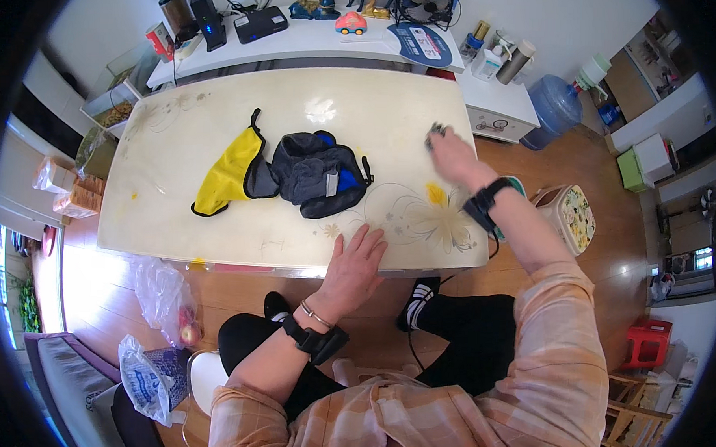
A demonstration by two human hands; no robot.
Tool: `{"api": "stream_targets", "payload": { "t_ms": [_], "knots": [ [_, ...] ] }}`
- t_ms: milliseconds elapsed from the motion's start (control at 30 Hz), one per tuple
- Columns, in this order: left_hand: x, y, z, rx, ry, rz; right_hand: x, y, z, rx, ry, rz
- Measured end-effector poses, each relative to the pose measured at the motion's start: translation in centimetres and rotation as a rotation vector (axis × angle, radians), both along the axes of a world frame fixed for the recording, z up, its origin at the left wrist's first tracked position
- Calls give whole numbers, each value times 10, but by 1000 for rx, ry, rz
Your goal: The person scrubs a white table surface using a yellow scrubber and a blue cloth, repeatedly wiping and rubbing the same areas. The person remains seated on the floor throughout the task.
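Observation:
My right hand [452, 154] is closed on a small dark patterned item [436, 131], blurred and partly hidden by the fingers, at the right side of the cream tabletop [215, 236]. Flat on the front edge rests my left hand [355, 265], palm down with its fingers apart and nothing held. Left of the middle lies a yellow cloth [232, 172] with black edging, a grey side and a hanging loop. Touching it is a crumpled pile of grey cloths [306, 171] with blue parts and dark edging, just beyond and left of my left hand.
Behind the table, a white shelf [305, 47] holds a router, figurines, a pink toy car [351, 23] and a fan [426, 6]. Bottles stand on a white cabinet [498, 104] beside a blue water jug [552, 109]. A floral-topped stool [571, 216] is at the right.

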State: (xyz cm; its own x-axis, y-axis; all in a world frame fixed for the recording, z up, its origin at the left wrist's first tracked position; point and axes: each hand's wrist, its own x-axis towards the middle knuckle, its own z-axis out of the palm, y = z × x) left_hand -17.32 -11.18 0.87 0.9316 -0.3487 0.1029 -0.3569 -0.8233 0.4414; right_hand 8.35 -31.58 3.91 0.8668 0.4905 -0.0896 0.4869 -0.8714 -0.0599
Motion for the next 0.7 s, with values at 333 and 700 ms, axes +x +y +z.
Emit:
{"api": "stream_targets", "payload": {
  "t_ms": [333,700],
  "knots": [
    [-6,9,-3,-38,-8,-13,-18,-72,14,-86,-17,-82],
    [-5,13,-6,-77,6,-33,-65,-39,3,-36,97,106]
  ]
}}
